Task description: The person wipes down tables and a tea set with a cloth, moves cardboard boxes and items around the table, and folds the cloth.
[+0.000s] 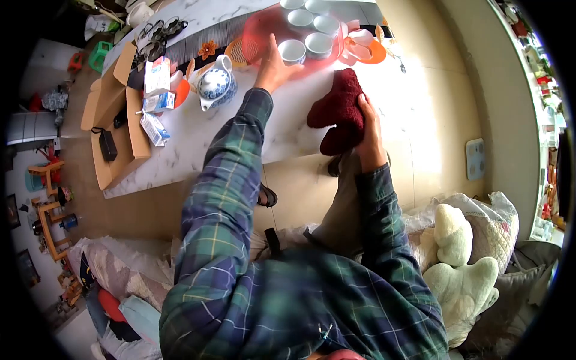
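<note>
Dark red fuzzy cloth (339, 114) in the right hand (372, 135), left hand (276, 71) spread beside a cup (292, 53)

Beneath the translucent pink tray (255, 33), a white marble-patterned table (288, 135), crossed by a floral-patterned strip (207, 51) that runs under the tray. Well to the left of the tray, an open cardboard box (138, 129) with its flaps folded out, at the table's edge. On the near side of the tray, slightly right and apart from it, the dark red fuzzy cloth, gripped along its right side by the right hand, with the thumb against it and the other fingers partly hidden. Cannot tell whether it touches the tabletop. At the tray's near left edge, the left hand, palm down, fingers wide apart, thumb stretched to the right. Holds nothing visible there; contact with the cup cannot be told. Left of the tray, just past the left forearm, a blue-and-white porcelain teapot (216, 87) with its lid on. Farther left of the tray, between teapot and box, three blue-and-white cartons (159, 103) close together. In the tray, six small white cups, mouths up, grouped toward its right side.
</note>
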